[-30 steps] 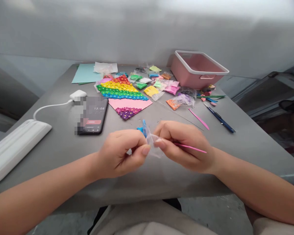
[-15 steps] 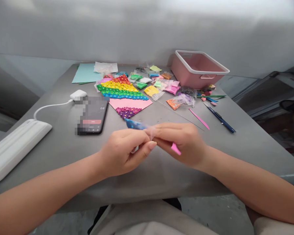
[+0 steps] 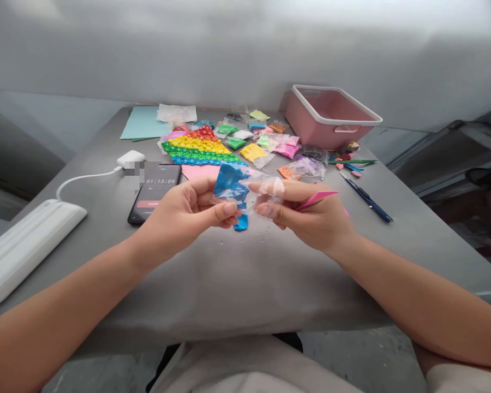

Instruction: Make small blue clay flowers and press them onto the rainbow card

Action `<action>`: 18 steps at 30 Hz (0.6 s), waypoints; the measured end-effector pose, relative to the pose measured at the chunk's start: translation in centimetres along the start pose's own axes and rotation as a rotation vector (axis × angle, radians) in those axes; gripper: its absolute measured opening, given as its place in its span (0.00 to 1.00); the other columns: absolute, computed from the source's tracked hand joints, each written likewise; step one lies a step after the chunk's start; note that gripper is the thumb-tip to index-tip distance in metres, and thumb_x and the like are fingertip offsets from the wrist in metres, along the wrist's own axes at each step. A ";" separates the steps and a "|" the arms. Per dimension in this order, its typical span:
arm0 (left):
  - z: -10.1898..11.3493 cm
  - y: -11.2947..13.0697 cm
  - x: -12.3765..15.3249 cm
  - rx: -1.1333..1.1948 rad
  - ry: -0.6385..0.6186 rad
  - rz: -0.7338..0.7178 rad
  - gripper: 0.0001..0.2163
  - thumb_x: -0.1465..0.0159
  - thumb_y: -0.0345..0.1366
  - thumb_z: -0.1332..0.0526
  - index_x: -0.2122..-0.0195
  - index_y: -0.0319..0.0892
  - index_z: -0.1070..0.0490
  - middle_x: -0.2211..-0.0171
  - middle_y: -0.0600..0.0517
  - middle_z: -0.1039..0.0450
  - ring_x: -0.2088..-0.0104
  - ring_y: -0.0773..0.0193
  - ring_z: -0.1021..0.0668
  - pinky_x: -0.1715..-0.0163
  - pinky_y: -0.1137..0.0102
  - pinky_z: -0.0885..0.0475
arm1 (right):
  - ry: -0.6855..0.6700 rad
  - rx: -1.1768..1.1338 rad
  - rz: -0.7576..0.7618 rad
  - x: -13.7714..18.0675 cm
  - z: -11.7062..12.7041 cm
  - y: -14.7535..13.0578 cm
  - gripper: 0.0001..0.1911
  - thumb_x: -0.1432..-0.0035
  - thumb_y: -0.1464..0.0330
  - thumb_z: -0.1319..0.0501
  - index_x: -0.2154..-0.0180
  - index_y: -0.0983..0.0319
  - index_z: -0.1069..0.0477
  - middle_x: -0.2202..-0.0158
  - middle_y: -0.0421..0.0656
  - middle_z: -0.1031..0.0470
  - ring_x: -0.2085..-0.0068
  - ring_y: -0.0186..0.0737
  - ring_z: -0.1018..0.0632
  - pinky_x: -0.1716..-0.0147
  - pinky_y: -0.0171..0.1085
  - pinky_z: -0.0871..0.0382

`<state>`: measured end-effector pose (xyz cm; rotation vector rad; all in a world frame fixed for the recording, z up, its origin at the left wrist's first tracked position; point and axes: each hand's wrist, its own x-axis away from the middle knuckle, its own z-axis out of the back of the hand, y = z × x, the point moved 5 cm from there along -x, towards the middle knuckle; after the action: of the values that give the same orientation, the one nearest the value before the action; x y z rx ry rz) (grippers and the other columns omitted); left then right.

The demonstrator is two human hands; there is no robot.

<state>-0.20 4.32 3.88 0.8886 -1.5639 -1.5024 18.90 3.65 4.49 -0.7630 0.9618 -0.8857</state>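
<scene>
In the head view, a small clear plastic bag of blue modelling clay [image 3: 229, 183] is stretched between both hands, above the table. My left hand [image 3: 190, 210] pinches its blue-filled end between thumb and fingers. My right hand [image 3: 311, 215] grips the bag's clear, crumpled end. A flat pink tool [image 3: 318, 200] also sticks out between the right hand's fingers. Just under the bag shows a loose lump of blue clay [image 3: 240, 222]; whether it touches the bag or the table I cannot tell. Behind the hands lies a pink card [image 3: 198, 172] with rows of small coloured clay flowers, partly covered.
A phone [image 3: 147, 204] and a white power strip [image 3: 36, 245] with a plugged-in charger are at left. Several clay packets [image 3: 252, 152] lie at the back, beside a pink bin [image 3: 331, 117]. Dark blue compasses [image 3: 368, 199] rest at right.
My hands have moved apart and turned the bag, which now shows its blue front. It has come up in front of the card. The pink tool in my right hand has swung upward.
</scene>
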 end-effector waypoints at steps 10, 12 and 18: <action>-0.6 -1.9 -0.5 0.111 -0.022 0.062 0.10 0.50 0.34 0.22 0.67 0.45 0.18 0.71 0.53 0.18 0.71 0.64 0.19 0.68 0.69 0.19 | 0.023 0.209 0.437 0.8 -0.2 -1.5 0.08 0.36 0.64 0.33 0.55 0.53 0.19 0.67 0.41 0.17 0.70 0.36 0.22 0.71 0.37 0.28; -0.4 -1.6 -0.5 0.071 -0.008 0.026 0.10 0.49 0.36 0.22 0.67 0.45 0.17 0.70 0.52 0.18 0.70 0.63 0.19 0.67 0.68 0.19 | 0.023 0.203 0.446 0.8 -0.2 -1.5 0.09 0.37 0.66 0.33 0.54 0.51 0.19 0.63 0.41 0.16 0.68 0.36 0.20 0.69 0.37 0.26; -0.2 -0.9 -0.1 0.011 0.005 0.019 0.10 0.43 0.42 0.25 0.62 0.45 0.17 0.63 0.49 0.15 0.62 0.58 0.15 0.61 0.66 0.18 | 0.024 0.284 0.416 0.2 0.0 -1.5 0.12 0.31 0.71 0.42 0.54 0.56 0.19 0.65 0.42 0.17 0.64 0.35 0.19 0.65 0.36 0.25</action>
<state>0.05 4.28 3.02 0.8804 -1.5750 -1.4781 18.54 2.76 5.72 -0.2937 0.9457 -0.6471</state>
